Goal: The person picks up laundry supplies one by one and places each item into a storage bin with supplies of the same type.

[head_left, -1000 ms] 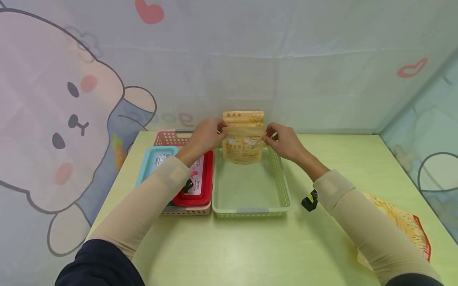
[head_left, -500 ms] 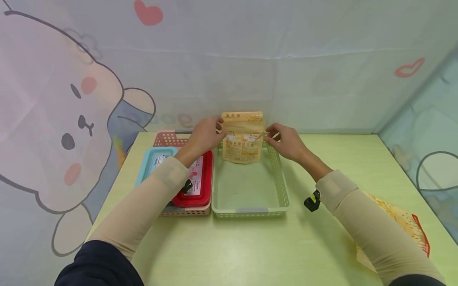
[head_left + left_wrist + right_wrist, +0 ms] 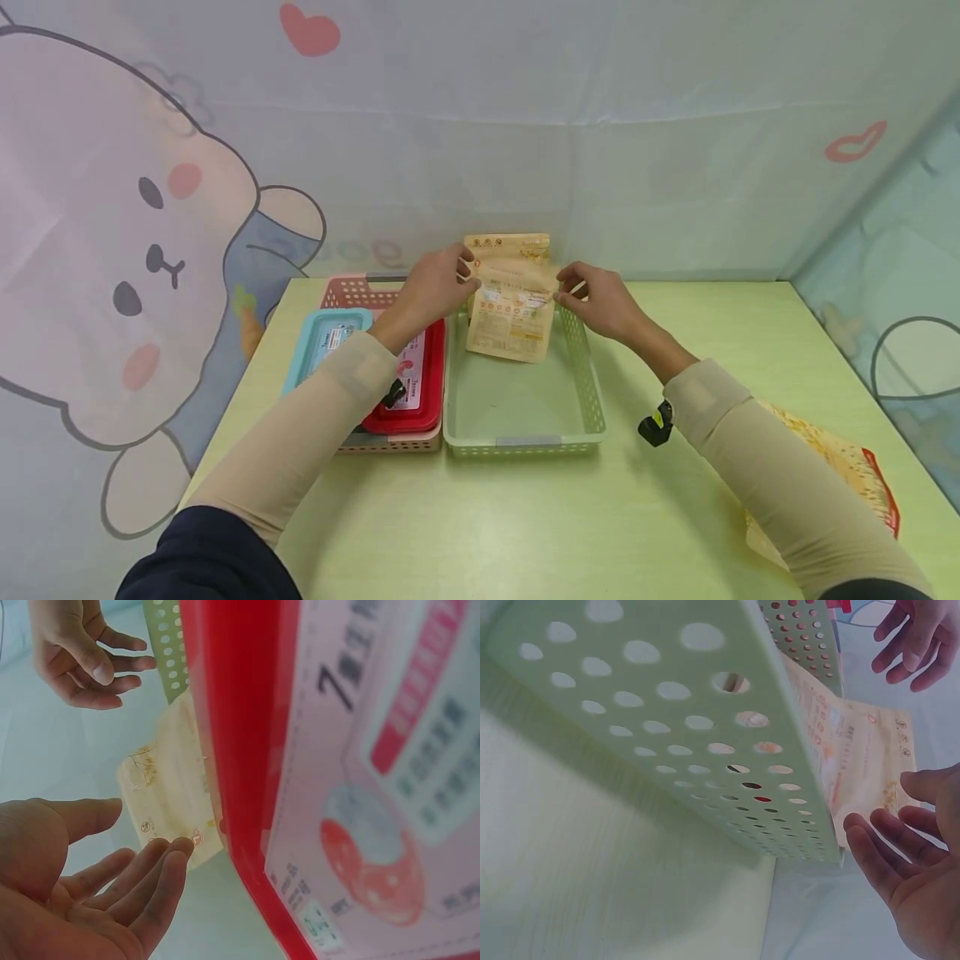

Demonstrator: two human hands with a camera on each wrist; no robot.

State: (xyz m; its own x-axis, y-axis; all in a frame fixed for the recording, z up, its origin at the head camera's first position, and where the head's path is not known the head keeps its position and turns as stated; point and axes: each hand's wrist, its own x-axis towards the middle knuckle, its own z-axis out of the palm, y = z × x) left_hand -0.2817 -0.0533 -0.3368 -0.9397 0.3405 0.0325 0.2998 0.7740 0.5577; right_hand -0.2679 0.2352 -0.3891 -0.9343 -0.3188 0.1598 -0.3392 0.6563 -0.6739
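Observation:
A tan printed pouch (image 3: 513, 321) leans, tilted, at the back of the green basket (image 3: 525, 408). A similar pouch top (image 3: 506, 243) shows behind it; I cannot tell whether they are two pouches. My left hand (image 3: 435, 287) is at the pouch's left edge. In the left wrist view its thumb and fingers are spread, with a gap between them. At the right edge is my right hand (image 3: 600, 302). Its thumb and fingers (image 3: 885, 847) are parted beside the pouch in the right wrist view, pinching nothing.
Left of the green basket stands a pink basket (image 3: 348, 292) holding a red-lidded pack (image 3: 431, 375) and a light-blue-lidded pack (image 3: 311, 346). A yellow bag (image 3: 847, 467) lies at the right, partly under my right forearm. A patterned cloth wall (image 3: 675, 192) stands behind the table.
The front of the pouch has slid down into the basket and tilted, its lower edge nearer me. My fingers have come away from its edges; my hands have hardly shifted.

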